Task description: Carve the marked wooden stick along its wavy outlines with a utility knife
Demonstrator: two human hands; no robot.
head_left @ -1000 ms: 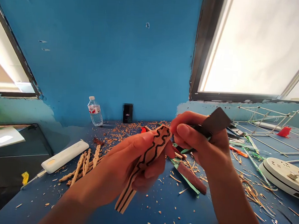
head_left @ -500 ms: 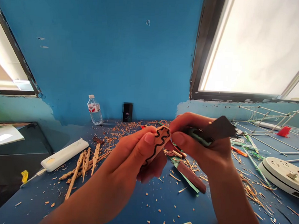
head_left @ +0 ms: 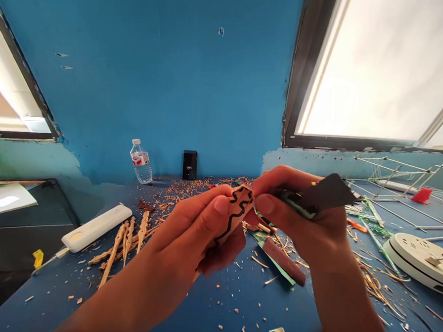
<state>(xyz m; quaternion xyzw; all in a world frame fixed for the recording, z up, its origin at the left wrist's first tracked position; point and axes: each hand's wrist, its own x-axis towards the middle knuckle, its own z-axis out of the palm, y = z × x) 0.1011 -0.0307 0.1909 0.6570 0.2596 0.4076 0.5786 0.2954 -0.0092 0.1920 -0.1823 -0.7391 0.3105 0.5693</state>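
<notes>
My left hand (head_left: 191, 234) is closed around a light wooden piece (head_left: 235, 219) with black wavy lines drawn on it, held tilted above the table. Close against its upper end is my right hand (head_left: 301, 210), its fingers wrapped round a dark tool (head_left: 329, 191) with a flat, dark grey end sticking out to the right. The tool's tip is hidden between my fingers and the wood. Below the hands, a reddish-brown strip (head_left: 285, 261) lies on a green one.
Wood shavings litter the blue table (head_left: 199, 313). Carved sticks (head_left: 115, 252) and a white power bank (head_left: 96, 228) lie left, a water bottle (head_left: 142, 163) and black box (head_left: 189, 165) behind. A stick frame (head_left: 401, 195) and round white device (head_left: 420, 260) are at right.
The dark tool and my right hand have shifted very slightly to the right. My left hand still holds the wooden piece, almost unmoved.
</notes>
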